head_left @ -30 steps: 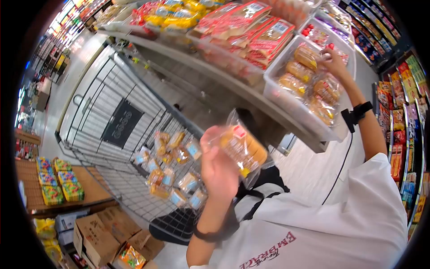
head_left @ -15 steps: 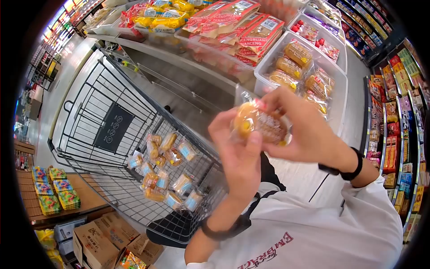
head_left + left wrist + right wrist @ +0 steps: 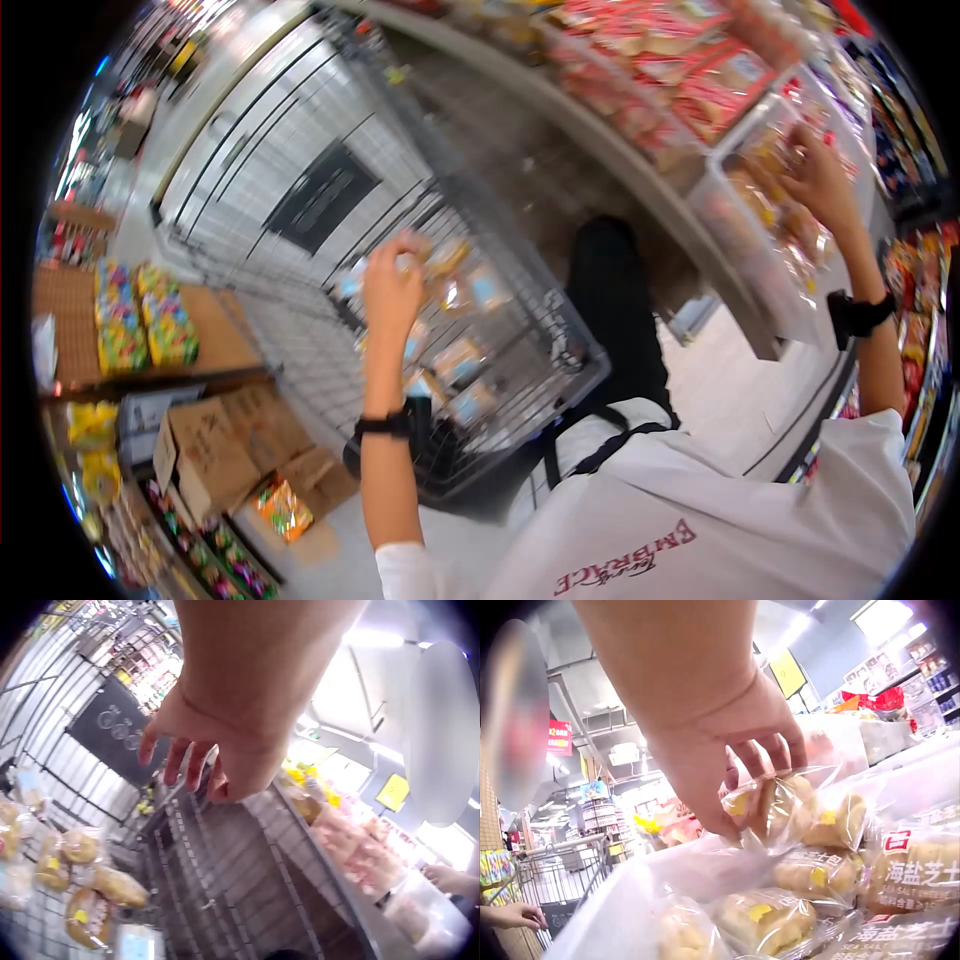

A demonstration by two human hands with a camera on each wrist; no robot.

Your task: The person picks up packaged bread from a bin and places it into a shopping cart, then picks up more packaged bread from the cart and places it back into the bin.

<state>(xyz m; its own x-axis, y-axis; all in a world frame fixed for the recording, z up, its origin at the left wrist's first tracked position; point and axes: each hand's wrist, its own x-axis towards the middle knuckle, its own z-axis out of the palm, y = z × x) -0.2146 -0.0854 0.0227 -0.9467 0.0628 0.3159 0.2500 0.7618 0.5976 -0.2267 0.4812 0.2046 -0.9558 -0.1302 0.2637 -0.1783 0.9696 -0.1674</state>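
My left hand [image 3: 393,280] hangs over the wire shopping cart [image 3: 560,380] with its fingers [image 3: 187,754] loose and nothing in them. Several clear-wrapped bread packs [image 3: 460,360] lie in the cart below it, and the left wrist view shows the same bread packs [image 3: 82,847] on the wire floor. My right hand [image 3: 815,175] reaches into the clear plastic bin [image 3: 740,250] on the shelf. In the right wrist view its fingers [image 3: 772,754] and thumb pinch one bread pack [image 3: 780,806] on top of the pile.
Red snack packs [image 3: 690,80] fill the neighbouring bins on the shelf. Cardboard boxes [image 3: 215,455] sit on the floor at the lower left, beside a wooden pallet with colourful packs [image 3: 140,320]. Stocked aisle shelves [image 3: 915,290] run along the right.
Both hands held one bread pack at chest height before. Now the left hand is over the cart and empty, and the right hand has reached back into the bin and taken another pack.
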